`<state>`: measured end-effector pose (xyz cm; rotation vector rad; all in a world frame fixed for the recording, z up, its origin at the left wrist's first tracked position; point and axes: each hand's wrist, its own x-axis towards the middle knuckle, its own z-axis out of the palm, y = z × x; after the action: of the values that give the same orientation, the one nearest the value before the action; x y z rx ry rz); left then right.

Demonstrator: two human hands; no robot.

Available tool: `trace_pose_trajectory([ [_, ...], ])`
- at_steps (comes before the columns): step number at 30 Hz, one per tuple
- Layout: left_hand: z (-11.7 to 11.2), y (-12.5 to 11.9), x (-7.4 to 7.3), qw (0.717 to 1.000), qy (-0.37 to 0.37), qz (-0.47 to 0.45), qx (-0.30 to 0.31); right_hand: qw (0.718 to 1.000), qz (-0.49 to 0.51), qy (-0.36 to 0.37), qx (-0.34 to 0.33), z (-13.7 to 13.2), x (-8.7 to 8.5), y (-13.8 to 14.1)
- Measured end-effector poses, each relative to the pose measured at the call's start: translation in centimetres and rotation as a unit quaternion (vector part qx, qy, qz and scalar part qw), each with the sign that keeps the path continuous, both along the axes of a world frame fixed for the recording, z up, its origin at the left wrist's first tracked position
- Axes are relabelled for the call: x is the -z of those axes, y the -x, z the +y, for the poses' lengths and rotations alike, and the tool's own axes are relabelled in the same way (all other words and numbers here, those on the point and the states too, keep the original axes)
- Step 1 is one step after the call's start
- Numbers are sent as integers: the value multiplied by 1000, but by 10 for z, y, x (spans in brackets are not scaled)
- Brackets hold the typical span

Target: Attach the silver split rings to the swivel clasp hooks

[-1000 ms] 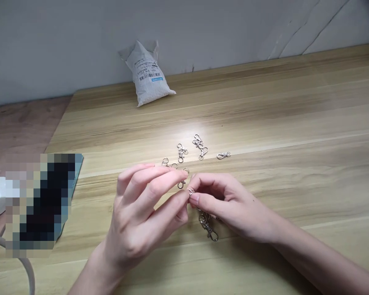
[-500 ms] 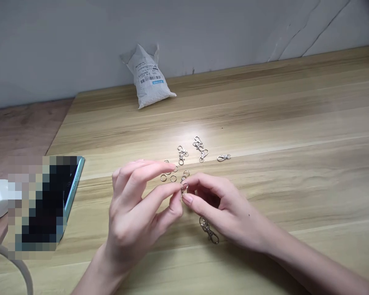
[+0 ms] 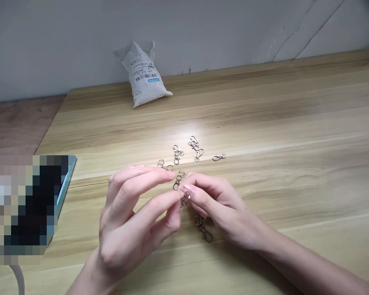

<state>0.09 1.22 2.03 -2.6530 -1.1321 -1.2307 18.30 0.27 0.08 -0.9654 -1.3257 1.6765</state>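
My left hand (image 3: 138, 213) pinches a small silver split ring (image 3: 186, 198) between thumb and index finger, its other fingers raised. My right hand (image 3: 218, 205) grips at the same spot, thumb and index fingertip meeting on the ring. Fingertips partly cover the ring, and I cannot tell whether a clasp is joined to it. Just behind the fingertips lies a swivel clasp (image 3: 177, 181) with a ring on its end. Under my right hand rests another swivel clasp (image 3: 205, 233) with rings, partly hidden. Loose split rings (image 3: 170, 168) lie beyond my left fingers, some of them covered.
Several swivel clasps (image 3: 194, 143) lie farther back on the wooden table (image 3: 279, 135), with a single clasp (image 3: 219, 157) to their right. A white plastic parcel (image 3: 144, 78) stands near the wall. At the left is a blurred phone (image 3: 64, 184) beside a cable (image 3: 17, 276).
Both hands have come slightly nearer, and the ring between them has turned. The clasp behind the fingertips shows more, while the left fingers cover more loose rings. The view has shifted a little.
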Motion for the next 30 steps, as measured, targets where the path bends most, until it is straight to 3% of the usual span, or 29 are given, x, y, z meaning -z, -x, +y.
trace_pose_trajectory([
  [3,2,1,1,1000,4,2,-17,1000,19,14,8,0,3,1],
  [8,4,3,1,998,-1,19,-68,989,-37,-20,140,-2,4,3],
  [17,1,-6,5,996,-26,69,-43,983,-138,-99,71,-4,5,8],
  [30,4,-11,8,998,7,64,-26,934,-253,-203,147,-5,14,8],
])
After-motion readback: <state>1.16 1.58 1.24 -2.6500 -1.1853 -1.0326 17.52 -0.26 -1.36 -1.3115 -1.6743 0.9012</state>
